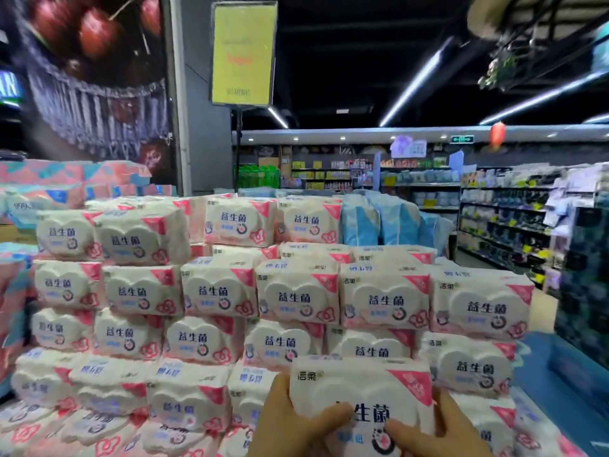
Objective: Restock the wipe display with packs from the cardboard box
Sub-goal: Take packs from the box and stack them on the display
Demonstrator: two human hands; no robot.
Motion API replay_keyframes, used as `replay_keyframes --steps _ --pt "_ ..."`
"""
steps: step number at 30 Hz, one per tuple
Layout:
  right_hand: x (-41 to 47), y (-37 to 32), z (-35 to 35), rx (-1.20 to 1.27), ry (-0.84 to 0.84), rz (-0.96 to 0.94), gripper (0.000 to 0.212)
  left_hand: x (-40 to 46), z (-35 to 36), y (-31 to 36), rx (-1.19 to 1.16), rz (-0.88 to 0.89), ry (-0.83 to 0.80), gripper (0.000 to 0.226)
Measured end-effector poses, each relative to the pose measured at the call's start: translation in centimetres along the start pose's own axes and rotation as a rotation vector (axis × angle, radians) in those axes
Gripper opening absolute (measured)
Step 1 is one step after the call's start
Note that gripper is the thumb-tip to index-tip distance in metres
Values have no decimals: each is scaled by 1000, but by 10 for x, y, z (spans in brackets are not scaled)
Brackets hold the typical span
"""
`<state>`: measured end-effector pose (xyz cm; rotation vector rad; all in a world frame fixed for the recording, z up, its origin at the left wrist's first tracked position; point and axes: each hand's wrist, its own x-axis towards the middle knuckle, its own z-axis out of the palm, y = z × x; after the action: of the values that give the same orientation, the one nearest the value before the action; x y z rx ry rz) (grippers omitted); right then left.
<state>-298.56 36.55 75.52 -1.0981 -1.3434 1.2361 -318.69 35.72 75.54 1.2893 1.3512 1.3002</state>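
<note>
left edge of the display (211,291): pink-and-white wipe packs stacked in stepped tiers, printed fronts all facing out toward the aisle, likely so shoppers read the label. the upper left tier stands higher than the right side; the steps look meant to keep soft packs from sliding. behind the left corner, coral and teal packs (66,174), blurred.

centre: yellow sign (243,54) on a pole rises behind the stack; its print is too washed out to read.

low centre, at the front edge of the display: left hand (290,423) grips the held pack (361,394) on its left end, thumb curled across the front. right hand (445,430) holds the right end, thumb also on the front face. both grips are closed round the pack, one at each end, likely because the pack is soft and wide. label faces out, matching the stack, so it seems headed for a gap in the lower right rows.

right: blue packs (379,222) stand upright behind the top tier; store shelves (504,219) well apart beyond.

hidden: the cardboard box is out of view. fingers behind the pack, the wrists and the display's base are cut off.
</note>
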Motion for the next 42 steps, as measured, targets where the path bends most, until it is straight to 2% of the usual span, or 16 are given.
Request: replay_keyframes --steps 3,6,9,14,17,22,27,29,31,32,34,38,42 --pt "32 -39 10 -40 25 -122 51 31 -24 26 -71 138 104 93" --pt "71 -80 29 -82 30 -224 57 66 -44 74 -43 272 130 90" --pt "108 -107 42 -132 33 -299 68 95 -60 108 -47 358 72 82" --pt "158 -126 51 -160 41 -376 47 141 -68 132 20 403 64 69" --pt "181 -128 48 -150 70 -362 64 166 -65 135 50 421 77 65" --pt "217 -142 37 -141 96 -337 69 207 -56 149 103 433 102 60" --pt "251 -157 35 -162 151 -395 73 244 -48 158 174 458 156 76" --pt "262 -148 36 -240 131 -379 75 250 -45 149 355 456 211 72" --pt "270 -136 37 -310 103 -331 79 248 -41 137 646 427 320 89" --pt "272 -133 38 -341 93 -309 81 246 -37 132 695 426 366 98" --pt "276 -133 37 -429 98 -299 84 243 -31 127 614 423 383 103" --pt "282 -139 40 -446 161 -307 72 247 -31 128 550 456 405 84" --pt "282 -132 44 -415 213 -324 70 255 -38 125 652 474 342 69"
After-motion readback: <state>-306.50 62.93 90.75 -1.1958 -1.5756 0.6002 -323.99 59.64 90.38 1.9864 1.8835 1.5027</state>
